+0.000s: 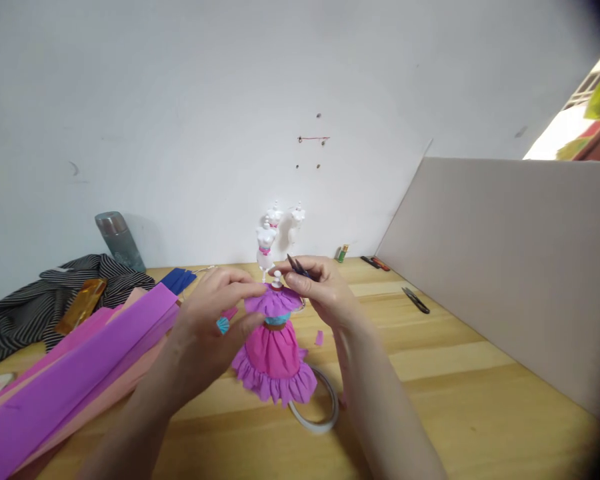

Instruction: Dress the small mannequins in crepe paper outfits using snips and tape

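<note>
A small mannequin wears a paper dress (275,357) with a purple collar, a blue waistband, a pink skirt and a purple ruffle. It stands on the wooden table (455,387) in front of me. My left hand (215,313) pinches the purple collar at the mannequin's shoulder. My right hand (320,287) is closed on small dark snips (297,265), held just right of the mannequin's neck knob.
Folded purple and pink crepe paper (75,373) lies at the left, with striped cloth (35,300) and a grey bottle (119,240) behind. A tape roll (325,413) lies by the dress. Bare white mannequins (273,237) stand by the wall. Black snips (416,301) lie right, near a beige panel (520,267).
</note>
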`<action>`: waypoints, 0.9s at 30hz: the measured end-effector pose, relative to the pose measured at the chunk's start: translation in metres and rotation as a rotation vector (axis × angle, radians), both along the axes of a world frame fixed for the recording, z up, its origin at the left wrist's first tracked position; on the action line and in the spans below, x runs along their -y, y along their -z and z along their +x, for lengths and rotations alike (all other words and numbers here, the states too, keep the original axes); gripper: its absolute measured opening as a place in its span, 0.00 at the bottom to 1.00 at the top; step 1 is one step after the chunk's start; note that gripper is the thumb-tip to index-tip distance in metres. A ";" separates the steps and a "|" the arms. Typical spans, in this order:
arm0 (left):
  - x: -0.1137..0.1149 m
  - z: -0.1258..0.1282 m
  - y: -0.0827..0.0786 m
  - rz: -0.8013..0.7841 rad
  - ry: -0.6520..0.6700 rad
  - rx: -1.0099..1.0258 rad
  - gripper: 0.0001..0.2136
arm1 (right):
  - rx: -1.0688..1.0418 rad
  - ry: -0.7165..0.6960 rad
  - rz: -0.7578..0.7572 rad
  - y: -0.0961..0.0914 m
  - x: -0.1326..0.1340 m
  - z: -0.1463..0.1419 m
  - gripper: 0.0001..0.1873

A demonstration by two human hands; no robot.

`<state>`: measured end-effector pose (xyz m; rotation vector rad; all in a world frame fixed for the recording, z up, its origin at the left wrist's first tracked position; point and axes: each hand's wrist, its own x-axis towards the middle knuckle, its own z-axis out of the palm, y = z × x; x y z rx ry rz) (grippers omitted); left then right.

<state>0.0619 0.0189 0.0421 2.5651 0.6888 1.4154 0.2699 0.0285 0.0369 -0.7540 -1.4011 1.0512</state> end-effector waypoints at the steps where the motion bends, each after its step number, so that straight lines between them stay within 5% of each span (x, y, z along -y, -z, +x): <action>1: -0.002 0.001 0.001 0.009 -0.015 0.000 0.08 | -0.009 0.002 0.013 0.001 0.000 0.001 0.15; 9: -0.029 -0.023 0.001 -0.156 -0.124 0.157 0.07 | -0.122 0.113 0.080 0.006 -0.002 0.015 0.14; 17: -0.043 -0.050 0.006 -0.376 -0.272 0.387 0.19 | -0.339 0.254 0.074 0.004 -0.008 0.013 0.11; 23: -0.033 -0.055 -0.001 -0.366 -0.128 0.589 0.27 | -0.259 0.147 0.074 0.008 -0.003 0.018 0.13; 27: -0.025 -0.056 -0.009 -0.458 -0.061 0.300 0.25 | -0.065 0.252 0.134 0.012 0.007 0.006 0.10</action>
